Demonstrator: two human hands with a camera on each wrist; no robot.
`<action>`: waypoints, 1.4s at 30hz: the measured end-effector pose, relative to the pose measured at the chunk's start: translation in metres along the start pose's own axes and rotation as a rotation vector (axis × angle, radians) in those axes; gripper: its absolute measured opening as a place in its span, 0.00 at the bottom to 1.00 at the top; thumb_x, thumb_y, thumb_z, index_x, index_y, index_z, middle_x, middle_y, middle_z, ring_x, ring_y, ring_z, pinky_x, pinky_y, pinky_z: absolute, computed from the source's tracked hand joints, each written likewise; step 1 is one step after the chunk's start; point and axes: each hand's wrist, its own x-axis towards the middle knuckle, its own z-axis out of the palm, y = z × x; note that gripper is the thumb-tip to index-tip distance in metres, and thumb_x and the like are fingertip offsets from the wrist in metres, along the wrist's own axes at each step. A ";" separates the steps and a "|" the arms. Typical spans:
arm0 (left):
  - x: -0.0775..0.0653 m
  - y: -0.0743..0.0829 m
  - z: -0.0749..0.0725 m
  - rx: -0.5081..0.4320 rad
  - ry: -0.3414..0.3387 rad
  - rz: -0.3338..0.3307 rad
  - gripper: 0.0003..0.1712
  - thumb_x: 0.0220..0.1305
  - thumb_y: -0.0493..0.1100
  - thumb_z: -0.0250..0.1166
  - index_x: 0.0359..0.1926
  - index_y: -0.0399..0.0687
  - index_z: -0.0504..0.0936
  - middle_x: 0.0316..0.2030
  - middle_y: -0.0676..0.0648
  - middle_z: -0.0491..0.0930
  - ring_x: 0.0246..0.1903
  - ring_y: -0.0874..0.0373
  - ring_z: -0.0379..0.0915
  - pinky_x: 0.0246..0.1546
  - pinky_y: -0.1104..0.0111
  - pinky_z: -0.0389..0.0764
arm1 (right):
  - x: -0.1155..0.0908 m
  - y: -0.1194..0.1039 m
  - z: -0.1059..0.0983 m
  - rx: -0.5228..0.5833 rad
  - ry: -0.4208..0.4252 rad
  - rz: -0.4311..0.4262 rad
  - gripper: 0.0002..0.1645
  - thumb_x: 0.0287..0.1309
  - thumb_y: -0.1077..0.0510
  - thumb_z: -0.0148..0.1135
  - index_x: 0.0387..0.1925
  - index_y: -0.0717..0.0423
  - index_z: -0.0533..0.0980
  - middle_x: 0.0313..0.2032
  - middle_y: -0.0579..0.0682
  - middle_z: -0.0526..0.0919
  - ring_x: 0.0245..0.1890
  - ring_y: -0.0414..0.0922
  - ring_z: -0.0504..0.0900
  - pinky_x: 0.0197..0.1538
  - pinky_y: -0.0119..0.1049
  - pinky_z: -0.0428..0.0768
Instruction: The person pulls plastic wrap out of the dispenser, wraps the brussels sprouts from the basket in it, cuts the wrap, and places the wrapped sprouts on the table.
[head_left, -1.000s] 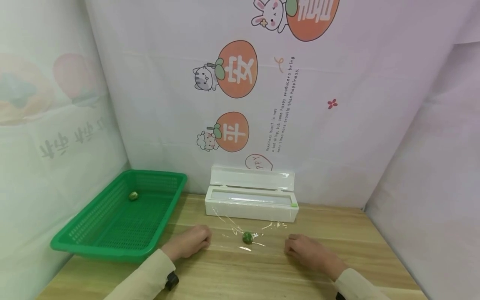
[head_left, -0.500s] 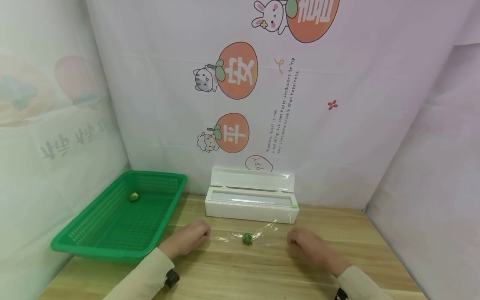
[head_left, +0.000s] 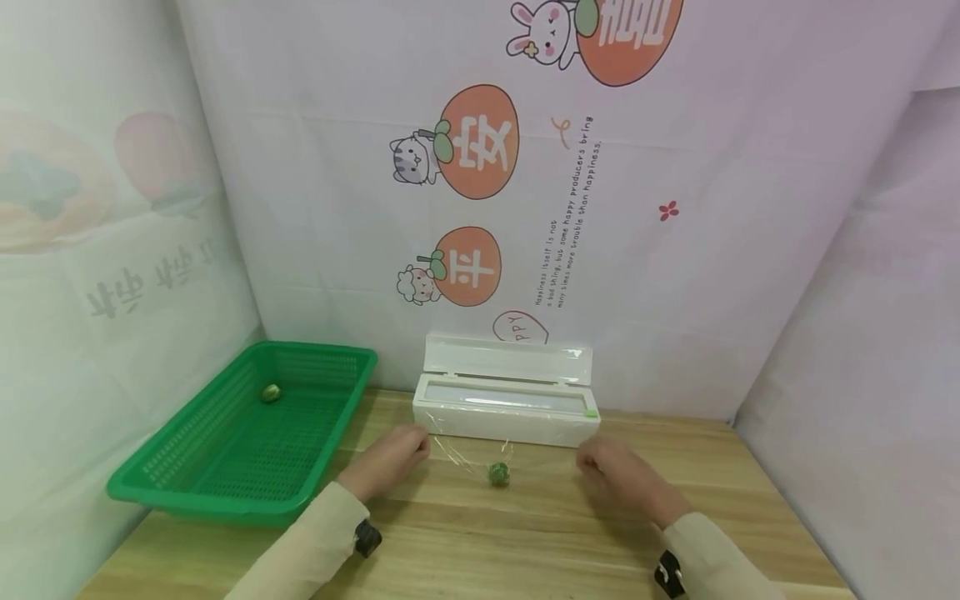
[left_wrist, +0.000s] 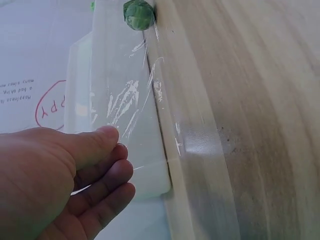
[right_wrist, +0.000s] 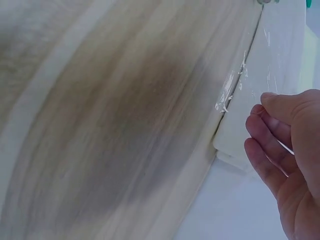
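A sheet of clear plastic wrap [left_wrist: 125, 97] spans the space between my two hands. My left hand [head_left: 388, 460] pinches one side of it between thumb and forefinger, the other fingers loosely curled. On the opposite side my right hand [head_left: 626, 477] pinches the wrap the same way. Between the hands, a small round green vegetable, like a Brussels sprout [head_left: 498, 474], lies with the film at it; whether the film is over or under it I cannot tell. Just behind stands a long white wrap dispenser box [head_left: 506, 423] with its lid [head_left: 508, 360] raised.
On the left, a green plastic basket [head_left: 300, 500] holds another small green vegetable [head_left: 271, 392]. The wooden table [head_left: 480, 550] runs up to a printed white cloth [head_left: 337, 208] at the back, with cloth walls on both sides.
Both hands keep their pinch on the wrap. My left hand has risen slightly toward the dispenser box, and my right hand has moved a little the same way. Creases in the film have shifted.
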 end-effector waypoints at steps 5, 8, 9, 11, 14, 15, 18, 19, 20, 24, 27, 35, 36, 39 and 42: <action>0.004 -0.005 0.006 -0.040 0.027 -0.025 0.10 0.71 0.30 0.65 0.31 0.43 0.78 0.29 0.52 0.75 0.30 0.62 0.68 0.31 0.71 0.74 | 0.003 0.006 0.003 0.039 -0.035 0.076 0.18 0.59 0.75 0.62 0.22 0.52 0.71 0.22 0.38 0.67 0.26 0.31 0.64 0.29 0.27 0.67; 0.006 -0.009 0.012 -0.041 0.024 -0.036 0.09 0.71 0.30 0.65 0.32 0.42 0.79 0.30 0.51 0.78 0.31 0.62 0.71 0.32 0.70 0.77 | 0.002 0.008 0.005 0.051 -0.057 0.124 0.17 0.64 0.72 0.63 0.24 0.51 0.72 0.23 0.37 0.68 0.26 0.32 0.65 0.30 0.27 0.69; 0.006 -0.010 0.014 -0.040 0.025 -0.037 0.08 0.71 0.30 0.65 0.32 0.42 0.79 0.30 0.51 0.79 0.32 0.62 0.72 0.32 0.70 0.78 | 0.002 0.009 0.006 0.053 -0.062 0.139 0.16 0.65 0.71 0.63 0.25 0.51 0.73 0.23 0.37 0.69 0.26 0.32 0.66 0.30 0.27 0.70; 0.008 -0.012 0.017 -0.041 0.017 -0.045 0.08 0.71 0.30 0.65 0.32 0.42 0.80 0.31 0.50 0.80 0.32 0.61 0.73 0.33 0.69 0.79 | 0.002 0.010 0.008 0.058 -0.068 0.154 0.15 0.67 0.69 0.63 0.26 0.52 0.75 0.24 0.38 0.71 0.27 0.32 0.67 0.31 0.28 0.71; 0.012 -0.013 0.019 -0.035 0.009 -0.062 0.08 0.70 0.29 0.64 0.32 0.41 0.80 0.30 0.49 0.80 0.31 0.60 0.73 0.32 0.68 0.79 | 0.001 0.010 0.010 0.069 -0.076 0.167 0.12 0.68 0.68 0.63 0.29 0.52 0.77 0.26 0.40 0.74 0.29 0.33 0.69 0.32 0.28 0.72; 0.013 -0.013 0.020 -0.029 0.009 -0.066 0.08 0.69 0.29 0.65 0.31 0.41 0.80 0.29 0.49 0.80 0.30 0.60 0.74 0.32 0.68 0.80 | 0.002 0.010 0.011 0.074 -0.079 0.172 0.12 0.68 0.68 0.63 0.29 0.53 0.77 0.26 0.41 0.75 0.29 0.33 0.69 0.33 0.29 0.73; 0.017 -0.014 0.022 -0.002 0.000 -0.073 0.08 0.66 0.28 0.65 0.30 0.42 0.80 0.28 0.49 0.80 0.29 0.59 0.74 0.32 0.67 0.80 | 0.002 0.010 0.013 0.090 -0.083 0.172 0.11 0.67 0.68 0.64 0.30 0.53 0.79 0.27 0.43 0.79 0.29 0.33 0.70 0.33 0.28 0.74; 0.018 -0.015 0.023 0.012 -0.005 -0.076 0.09 0.66 0.29 0.66 0.30 0.42 0.80 0.28 0.49 0.80 0.29 0.59 0.73 0.32 0.67 0.80 | 0.002 0.010 0.013 0.095 -0.083 0.171 0.11 0.67 0.69 0.64 0.29 0.53 0.79 0.27 0.44 0.80 0.29 0.33 0.71 0.33 0.28 0.74; 0.019 -0.015 0.025 0.018 -0.010 -0.080 0.09 0.66 0.29 0.66 0.30 0.43 0.80 0.28 0.49 0.80 0.29 0.59 0.73 0.32 0.67 0.79 | 0.002 0.010 0.014 0.095 -0.082 0.164 0.11 0.66 0.69 0.64 0.29 0.53 0.80 0.27 0.44 0.80 0.29 0.33 0.71 0.33 0.28 0.75; 0.021 -0.015 0.028 0.030 -0.032 -0.098 0.10 0.66 0.29 0.65 0.29 0.43 0.79 0.27 0.49 0.79 0.28 0.60 0.71 0.31 0.67 0.78 | 0.003 0.011 0.019 0.088 -0.077 0.147 0.12 0.65 0.68 0.66 0.27 0.52 0.79 0.26 0.44 0.81 0.29 0.32 0.70 0.32 0.28 0.74; 0.021 -0.014 0.028 0.033 -0.027 -0.097 0.09 0.65 0.28 0.66 0.29 0.42 0.80 0.27 0.49 0.80 0.27 0.60 0.71 0.30 0.67 0.79 | 0.004 0.010 0.022 0.075 -0.072 0.140 0.13 0.65 0.68 0.66 0.26 0.52 0.78 0.26 0.44 0.80 0.28 0.33 0.69 0.32 0.28 0.72; 0.022 -0.007 0.024 0.035 0.015 -0.097 0.10 0.61 0.26 0.68 0.26 0.41 0.81 0.24 0.49 0.80 0.25 0.59 0.71 0.28 0.66 0.78 | 0.004 0.004 0.019 0.066 -0.066 0.215 0.10 0.61 0.67 0.68 0.26 0.52 0.79 0.27 0.44 0.79 0.29 0.36 0.71 0.33 0.30 0.73; 0.023 -0.007 0.025 0.039 0.020 -0.101 0.11 0.60 0.26 0.68 0.25 0.41 0.81 0.23 0.49 0.80 0.24 0.59 0.71 0.28 0.66 0.78 | 0.004 0.003 0.019 0.072 -0.071 0.254 0.10 0.61 0.66 0.69 0.26 0.52 0.79 0.27 0.44 0.79 0.29 0.37 0.72 0.33 0.31 0.74; 0.026 -0.009 0.027 0.043 0.030 -0.107 0.11 0.59 0.26 0.69 0.24 0.42 0.81 0.22 0.50 0.80 0.23 0.60 0.70 0.27 0.66 0.78 | 0.003 0.004 0.017 0.093 -0.084 0.387 0.11 0.62 0.61 0.71 0.26 0.52 0.77 0.27 0.44 0.78 0.29 0.40 0.73 0.33 0.34 0.74; 0.029 -0.009 0.028 0.041 0.038 -0.111 0.12 0.58 0.26 0.69 0.23 0.42 0.81 0.21 0.50 0.80 0.23 0.60 0.70 0.27 0.66 0.78 | 0.003 0.009 0.017 0.096 -0.085 0.477 0.14 0.61 0.57 0.75 0.26 0.53 0.76 0.26 0.45 0.78 0.29 0.42 0.73 0.33 0.35 0.74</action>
